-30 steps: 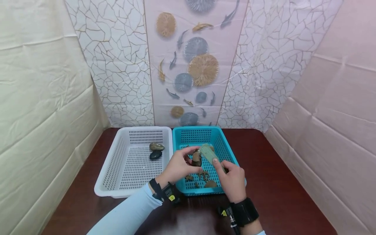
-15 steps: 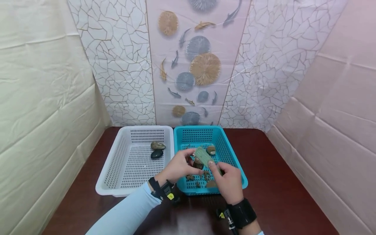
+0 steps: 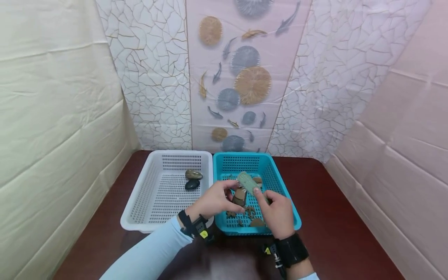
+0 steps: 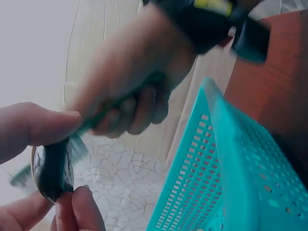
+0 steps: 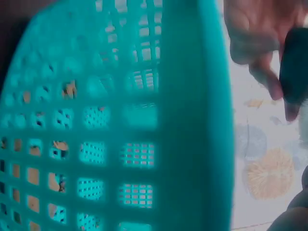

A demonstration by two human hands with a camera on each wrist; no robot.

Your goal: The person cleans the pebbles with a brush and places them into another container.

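Note:
My left hand [image 3: 217, 200] grips a dark, smooth stone [image 3: 239, 197] with a tan, mud-like patch on its upper face, thumb on one side and fingertips on the other. A green brush [image 3: 247, 182] is held in my right hand [image 3: 278, 214], thumb along its back. In the left wrist view the brush's bristles [image 4: 79, 147] lie right behind the stone [image 4: 54, 168], and the right hand [image 4: 130, 82] is blurred. Both hands are over the teal basket [image 3: 297, 219]. From the right wrist, the stone [image 5: 294, 67] shows in the left fingers at the right edge.
Inside the teal basket lie tan crumbs [image 3: 250, 212] and a few tan-coated stones, one [image 3: 257, 222] near the front. A white basket [image 3: 131, 214] stands against it on the left, holding a brown stone [image 3: 193, 174] and a black stone [image 3: 192, 184]. Fabric walls enclose the dark table [image 3: 336, 225].
The brush slid left across the top of the stone, then drew back up and right. The left hand kept its grip on the stone. The whole head view shifted slightly.

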